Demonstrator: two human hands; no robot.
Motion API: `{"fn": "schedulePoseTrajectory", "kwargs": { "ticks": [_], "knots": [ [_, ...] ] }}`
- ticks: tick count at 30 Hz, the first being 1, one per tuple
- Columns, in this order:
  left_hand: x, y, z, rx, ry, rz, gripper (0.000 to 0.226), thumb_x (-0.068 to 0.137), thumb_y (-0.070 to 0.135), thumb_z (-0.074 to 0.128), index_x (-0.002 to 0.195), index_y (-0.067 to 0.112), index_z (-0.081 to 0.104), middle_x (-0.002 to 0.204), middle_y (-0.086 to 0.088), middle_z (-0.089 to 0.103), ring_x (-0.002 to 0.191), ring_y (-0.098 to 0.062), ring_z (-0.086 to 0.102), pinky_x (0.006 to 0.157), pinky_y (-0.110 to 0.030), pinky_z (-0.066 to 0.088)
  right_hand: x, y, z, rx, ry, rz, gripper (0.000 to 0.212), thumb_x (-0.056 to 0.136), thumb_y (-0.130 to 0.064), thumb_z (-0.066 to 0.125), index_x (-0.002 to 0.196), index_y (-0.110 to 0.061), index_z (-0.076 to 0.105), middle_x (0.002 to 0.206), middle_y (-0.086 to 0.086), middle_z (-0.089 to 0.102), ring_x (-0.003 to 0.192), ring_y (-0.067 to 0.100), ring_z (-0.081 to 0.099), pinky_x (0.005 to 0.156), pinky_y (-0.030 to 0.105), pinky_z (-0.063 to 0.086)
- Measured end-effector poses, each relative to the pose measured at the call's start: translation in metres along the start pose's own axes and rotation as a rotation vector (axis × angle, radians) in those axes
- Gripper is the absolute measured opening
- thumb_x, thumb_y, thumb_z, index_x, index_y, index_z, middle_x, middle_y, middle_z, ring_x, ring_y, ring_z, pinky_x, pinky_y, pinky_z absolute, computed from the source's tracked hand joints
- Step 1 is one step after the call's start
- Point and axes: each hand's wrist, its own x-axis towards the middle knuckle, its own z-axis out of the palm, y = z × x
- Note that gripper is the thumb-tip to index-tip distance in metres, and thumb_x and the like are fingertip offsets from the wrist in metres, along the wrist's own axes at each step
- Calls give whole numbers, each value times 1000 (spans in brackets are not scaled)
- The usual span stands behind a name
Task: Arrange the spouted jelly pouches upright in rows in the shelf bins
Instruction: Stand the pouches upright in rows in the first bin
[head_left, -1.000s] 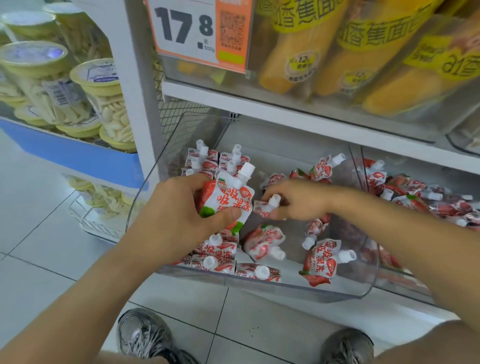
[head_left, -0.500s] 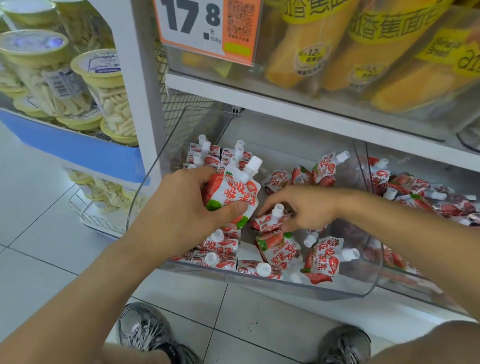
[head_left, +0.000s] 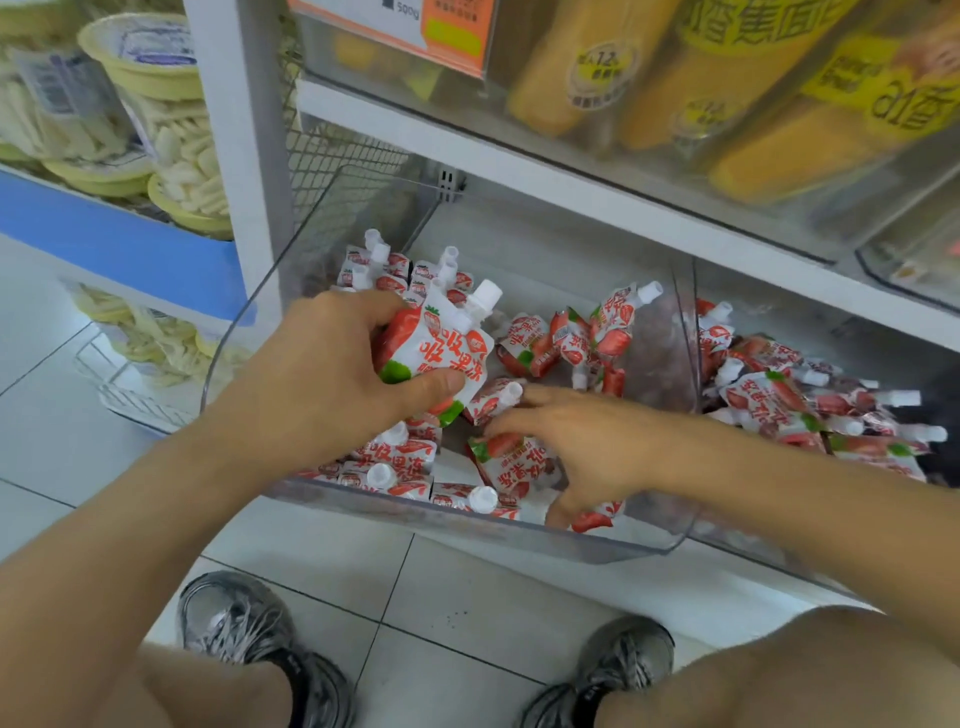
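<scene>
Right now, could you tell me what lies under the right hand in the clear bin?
Under the right hand lies a toppled pouch, label up, with another red corner showing by the fingers. Anything beneath the palm is covered.

The left hand (head_left: 322, 379) grips an upright strawberry pouch (head_left: 441, 348) above the clear bin (head_left: 597, 543), thumb across its front. The right hand (head_left: 587, 441) reaches among loose pouches (head_left: 524, 467) lying flat (spouts pointing every way). Upright pouches (head_left: 395, 270) stand at the bin's back left.
</scene>
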Motion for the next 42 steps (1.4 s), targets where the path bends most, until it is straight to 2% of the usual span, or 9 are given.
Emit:
{"fn": "schedulePoseTrajectory", "kwargs": {
  "ticks": [3, 7, 11, 14, 17, 24, 30, 37, 42],
  "knots": [
    [-1, -1, 3, 18, -13, 2, 43, 67, 60, 70, 92, 26, 67, 73, 13, 69, 65, 1, 62, 59, -20, 51, 1, 2, 7, -109, 5, 26, 111, 60, -50, 89, 150, -35, 26, 134, 4, 28, 94, 17, 46, 69, 29, 45],
    [-2, -2, 3, 33, -25, 8, 38, 67, 59, 71, 85, 26, 65, 69, 13, 67, 63, 2, 61, 55, -18, 47, 4, -2, 10, -99, 51, 23, 104, 61, -44, 87, 149, -30, 32, 135, 3, 34, 90, 21, 53, 69, 31, 49],
    [-1, -3, 2, 35, -25, 29, 40, 67, 61, 69, 84, 25, 65, 68, 12, 67, 63, 0, 62, 55, -22, 50, 5, 10, 2, 152, 157, 27, 54, 68, -38, 70, 121, -25, 65, 98, -3, 70, 81, 15, 66, 70, 38, 58],
    [0, -3, 1, 27, -17, 38, 46, 66, 64, 67, 89, 24, 67, 72, 9, 69, 64, -3, 63, 61, -32, 55, 6, 21, -9, 353, 222, 58, 27, 84, -40, 57, 91, -16, 68, 79, 3, 69, 70, 21, 65, 67, 46, 55],
    [0, -2, -1, 21, -10, 40, 43, 67, 63, 67, 85, 23, 66, 68, 9, 68, 61, -3, 62, 58, -30, 53, 10, 15, -12, 385, 245, 30, 31, 96, -45, 57, 85, -16, 63, 75, 6, 65, 69, 25, 62, 66, 48, 53],
    [-1, -3, -2, 2, -29, 27, 40, 68, 59, 70, 91, 27, 67, 70, 16, 67, 69, 7, 61, 52, -10, 45, 17, -2, -15, 254, 280, 82, 26, 89, -43, 70, 87, -18, 62, 70, -4, 59, 65, 14, 57, 61, 36, 49],
    [-1, -7, -4, 32, 10, 28, 43, 67, 61, 69, 83, 21, 66, 66, 6, 67, 63, -4, 60, 56, -25, 48, 16, 0, -23, 281, 283, 54, 28, 90, -34, 71, 70, -19, 58, 57, -6, 53, 50, 6, 47, 53, 27, 35],
    [0, -6, -5, 34, -8, 19, 40, 68, 59, 71, 87, 24, 66, 68, 11, 67, 66, 1, 60, 56, -16, 48, 28, -7, -11, 251, 240, -10, 29, 89, -36, 72, 75, -12, 64, 62, 2, 62, 57, 16, 59, 62, 38, 52],
    [0, -6, -3, 26, -30, 26, 39, 68, 57, 71, 89, 25, 66, 69, 13, 67, 67, 4, 61, 54, -14, 47, 25, -17, -3, 200, 186, -68, 27, 91, -34, 68, 79, -10, 66, 65, 5, 62, 59, 19, 55, 61, 38, 50]
  ]
}}
